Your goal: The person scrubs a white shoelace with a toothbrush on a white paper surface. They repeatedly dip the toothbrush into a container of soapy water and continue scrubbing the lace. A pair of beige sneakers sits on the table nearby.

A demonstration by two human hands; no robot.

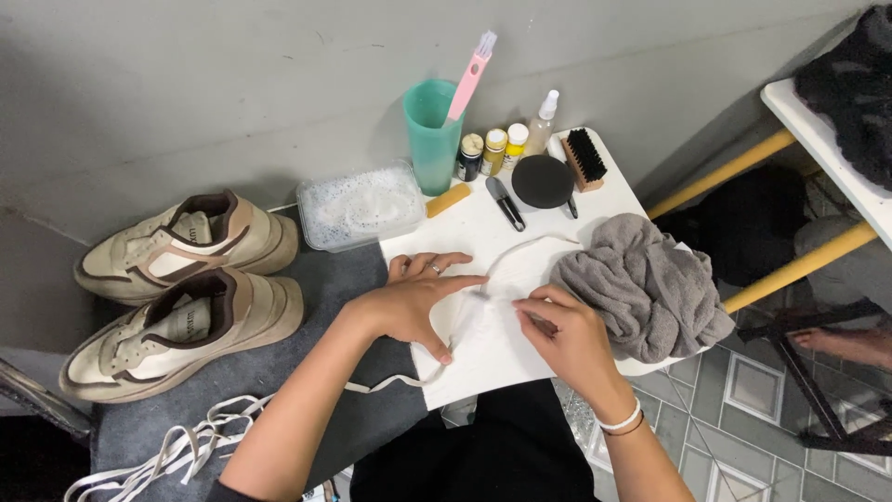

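While both hands work over the small white table (483, 349), a white shoelace (465, 321) runs between them. The left hand (413, 297) lies spread with fingers flat, pressing the lace against the tabletop, and the right hand (567, 339), at 3 o'clock from it, pinches the lace between thumb and fingertips. From the left hand the lace trails off the table edge toward 7 o'clock, where a loose tangle of more white laces (177, 446) lies on the grey floor mat (279, 372). At 2 o'clock from the right hand sits a crumpled grey towel (641, 288). Toward 9 o'clock of the left hand stand two cream and brown sneakers (181, 284) with no laces. Farther off, at 12 o'clock, are a clear plastic tub (360, 206), a green cup (432, 135) holding a pink brush (469, 79), small bottles (494, 149), a round black tin (543, 180) and a black-bristled brush (583, 158).
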